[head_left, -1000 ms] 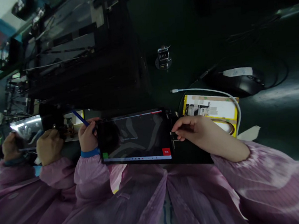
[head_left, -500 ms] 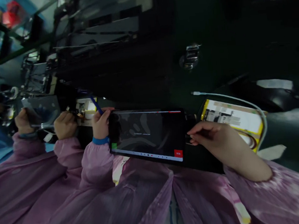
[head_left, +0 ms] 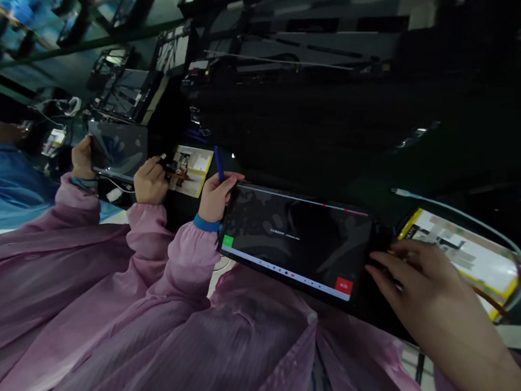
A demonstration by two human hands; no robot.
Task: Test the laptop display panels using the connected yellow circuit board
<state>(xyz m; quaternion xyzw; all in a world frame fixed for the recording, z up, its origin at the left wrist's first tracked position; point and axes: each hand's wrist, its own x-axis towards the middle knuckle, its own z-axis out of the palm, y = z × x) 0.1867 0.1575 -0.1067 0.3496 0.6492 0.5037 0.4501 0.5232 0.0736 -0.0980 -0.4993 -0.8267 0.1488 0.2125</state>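
Observation:
A tablet [head_left: 292, 247] with a dark lit screen, a green square and a red square lies tilted in front of me. My left hand [head_left: 217, 199] grips its left edge, thumb over the top corner. A blue pen [head_left: 219, 162] sticks up from behind that hand's fingers. At the tablet's right edge is my right hand [head_left: 428, 290], thumb and index fingertips close together. Anything between those fingertips is too dark to make out. Just beyond the right hand lies a white, yellow-edged battery pack [head_left: 465, 244], with a pale cable [head_left: 453, 206] curving over it.
On my left, a co-worker's hands [head_left: 149, 179] are beside another tablet [head_left: 120, 150] and a second yellow-edged pack [head_left: 194, 165]. A further person in blue [head_left: 7, 169] sits beyond. Dark racks with device parts [head_left: 320, 38] stand along the back.
The view has turned, so everything sits further right and the tablet looks more tilted. My left hand still holds the tablet; my right hand remains at its right edge, its fingers slightly looser.

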